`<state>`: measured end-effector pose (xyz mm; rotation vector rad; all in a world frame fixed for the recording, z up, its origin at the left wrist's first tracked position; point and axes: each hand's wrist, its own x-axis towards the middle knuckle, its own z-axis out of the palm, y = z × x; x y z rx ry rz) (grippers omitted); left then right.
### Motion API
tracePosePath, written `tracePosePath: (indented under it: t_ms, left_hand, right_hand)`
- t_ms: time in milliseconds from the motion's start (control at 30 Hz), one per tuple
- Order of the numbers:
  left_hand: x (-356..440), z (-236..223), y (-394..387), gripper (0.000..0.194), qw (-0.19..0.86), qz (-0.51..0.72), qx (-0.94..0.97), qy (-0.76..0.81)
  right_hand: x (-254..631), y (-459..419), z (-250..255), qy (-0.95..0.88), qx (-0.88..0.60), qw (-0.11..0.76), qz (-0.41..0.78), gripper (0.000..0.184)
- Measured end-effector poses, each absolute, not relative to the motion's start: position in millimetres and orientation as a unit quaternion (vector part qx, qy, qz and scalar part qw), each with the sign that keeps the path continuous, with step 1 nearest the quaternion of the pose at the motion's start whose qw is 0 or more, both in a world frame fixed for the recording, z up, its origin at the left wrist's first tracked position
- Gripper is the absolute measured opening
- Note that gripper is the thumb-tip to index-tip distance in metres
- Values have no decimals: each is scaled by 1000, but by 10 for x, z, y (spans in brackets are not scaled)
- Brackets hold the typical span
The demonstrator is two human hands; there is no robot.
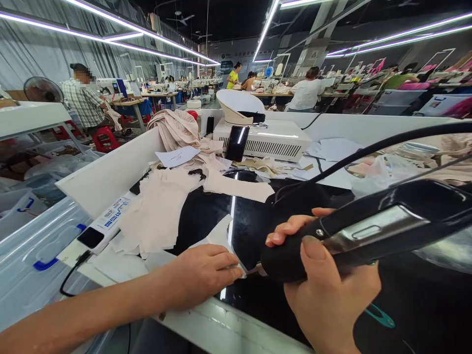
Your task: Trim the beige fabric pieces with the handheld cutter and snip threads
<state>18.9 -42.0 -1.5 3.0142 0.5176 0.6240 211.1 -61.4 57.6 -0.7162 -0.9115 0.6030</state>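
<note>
My left hand presses on a pale cut fabric piece at the front of the black tabletop. Its fingers are bent and close together at the piece's edge; the thumb is hidden. My right hand is wrapped round a black hand-held power tool with a silver lever on its side and a thick black cable. The tool's rounded nose points left, and its narrow tip meets or nearly meets the fabric corner by my left fingertips. Left of them lies a stack of pale fabric pieces.
A white machine box stands at the back with a phone leaning on it and a white cap on top. A power bank lies on the left edge. Teal thread snips lie near my right wrist. Co-workers sit beyond.
</note>
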Motion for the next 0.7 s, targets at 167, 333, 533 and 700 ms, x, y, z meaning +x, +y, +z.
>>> tracePosePath:
  t_ms: [167, 333, 533, 700]
  left_hand:
    - [190, -37, -420, 26, 10, 212, 963, 166]
    - [191, -39, -425, 25, 11, 209, 962, 175]
    - [174, -40, -420, 23, 10, 225, 959, 173]
    - [163, -39, -409, 20, -3, 225, 959, 172]
  right_hand:
    - [2107, -602, 603, -412, -329, 797, 294, 39]
    - [2108, -619, 596, -420, -331, 792, 294, 39]
    - [2115, -617, 591, -419, -330, 794, 291, 39]
    - [2096, -620, 592, -420, -331, 792, 295, 38]
